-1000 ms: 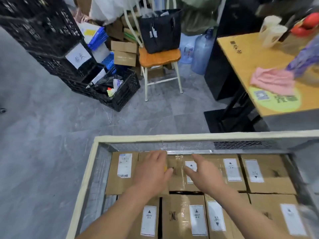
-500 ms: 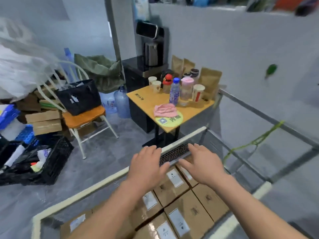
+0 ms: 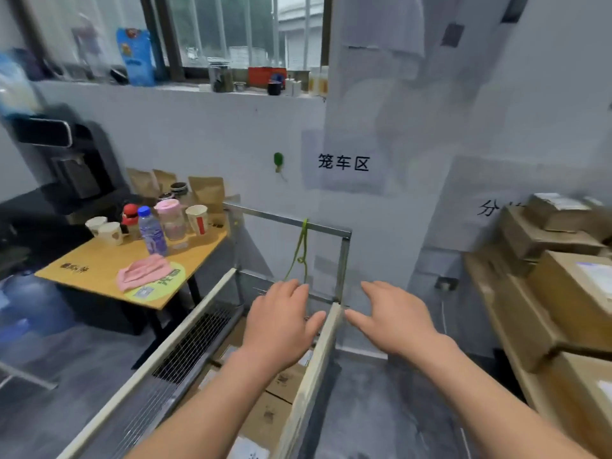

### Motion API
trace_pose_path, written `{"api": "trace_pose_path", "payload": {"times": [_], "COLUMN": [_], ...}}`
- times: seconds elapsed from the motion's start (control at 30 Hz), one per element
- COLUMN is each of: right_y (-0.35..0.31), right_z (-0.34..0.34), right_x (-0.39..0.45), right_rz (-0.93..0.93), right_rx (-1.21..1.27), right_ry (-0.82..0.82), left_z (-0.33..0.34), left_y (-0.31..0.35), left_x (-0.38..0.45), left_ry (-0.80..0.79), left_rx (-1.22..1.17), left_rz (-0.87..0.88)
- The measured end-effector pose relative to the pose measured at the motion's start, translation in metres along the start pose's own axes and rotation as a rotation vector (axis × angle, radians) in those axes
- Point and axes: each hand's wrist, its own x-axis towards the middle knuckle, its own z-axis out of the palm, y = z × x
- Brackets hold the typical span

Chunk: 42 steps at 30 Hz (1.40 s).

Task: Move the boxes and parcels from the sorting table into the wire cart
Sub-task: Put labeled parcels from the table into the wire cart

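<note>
Fingers (image 3: 299, 288) of the left hand (image 3: 280, 329) are straight and relaxed, palm down, grasping nothing; those of the right hand (image 3: 394, 321) are likewise loose and spread — neither hand touches a box. Left hand hovers over the cart (image 3: 185, 351), above the boxes (image 3: 276, 392) packed inside it, which lie well below the fingertips. Right hand hovers just outside the cart's right rail (image 3: 318, 369), over the grey floor (image 3: 374, 409); the rail passes between the two hands. Cart frame: pale rails, wire mesh on the left wall, a metal bar at the far end with a green cord (image 3: 299, 251) hanging from it. More stacked boxes (image 3: 563, 286) — blurred — stand on the table (image 3: 490, 293) at far right, well apart from the right hand. Left of the cart, a small wooden table (image 3: 99, 260) carries cups, a bottle (image 3: 151, 231) and a pink cloth (image 3: 145, 270). Wall sign (image 3: 343, 163) behind the cart.
</note>
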Motion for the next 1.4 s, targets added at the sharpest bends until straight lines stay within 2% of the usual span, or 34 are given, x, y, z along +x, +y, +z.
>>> {"api": "trace_pose_path", "payload": {"times": [0.17, 0.47, 0.77, 1.1, 1.4], "right_y": [0.096, 0.271, 0.398, 0.492, 0.525], "right_z": [-0.029, -0.072, -0.083, -0.064, -0.039], "right_x": [-0.054, -0.165, -0.260, -0.339, -0.321], "right_rz": [0.157, 0.402, 0.650, 0.899, 0.934], "right_rx": [-0.035, -0.010, 0.051, 0.102, 0.157], "right_ry": [0.051, 0.115, 0.136, 0.196, 0.245], "left_z": [0.009, 0.037, 0.071, 0.097, 0.129], "left_y": [0.107, 0.311, 0.458, 0.570, 0.580], "left_x": [0.015, 0.014, 0.010, -0.002, 0.019], "left_ry": [0.021, -0.031, -0.118, -0.196, -0.278], "left_rx": [-0.011, -0.027, -0.041, -0.079, -0.051], "left_rz": [0.150, 0.387, 0.601, 0.756, 0.749]}}
